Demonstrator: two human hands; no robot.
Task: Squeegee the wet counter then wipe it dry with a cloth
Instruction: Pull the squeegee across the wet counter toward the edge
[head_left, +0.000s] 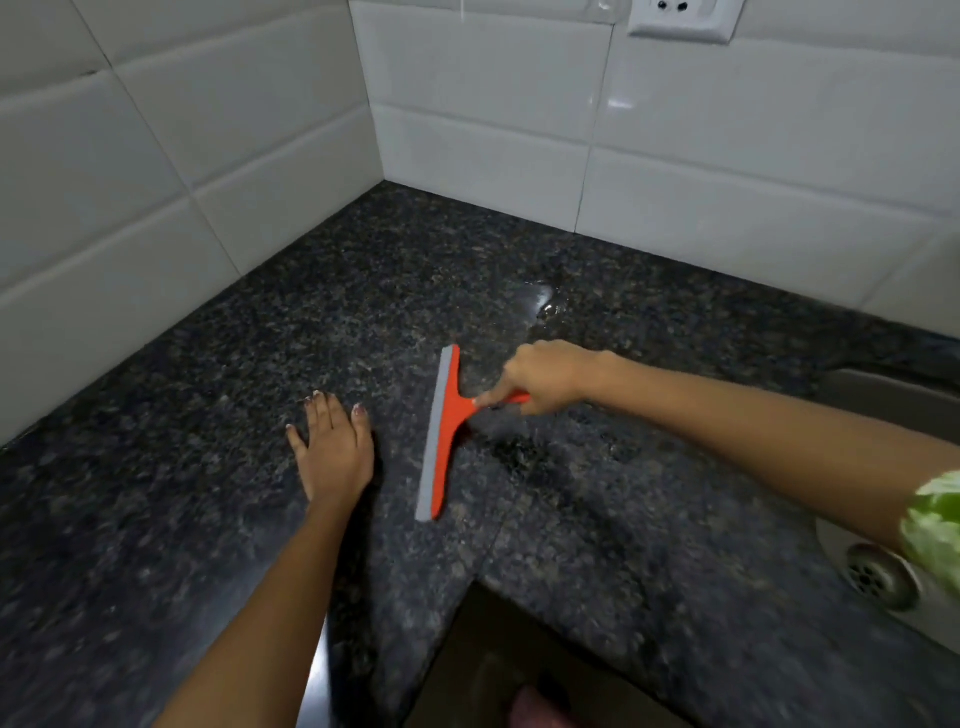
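An orange squeegee (445, 431) with a grey rubber blade lies pressed on the dark speckled granite counter (218, 395), its blade running near to far. My right hand (540, 382) grips its orange handle from the right. My left hand (335, 447) rests flat on the counter just left of the blade, fingers spread, holding nothing. A shiny puddle of water (543, 301) sits farther back, beyond the squeegee. No cloth is in view.
White tiled walls (467, 130) meet in a corner behind the counter, with a wall socket (680, 18) at the top right. A steel sink (883, 577) with its drain lies at the right. The counter's inner front edge is at the bottom middle.
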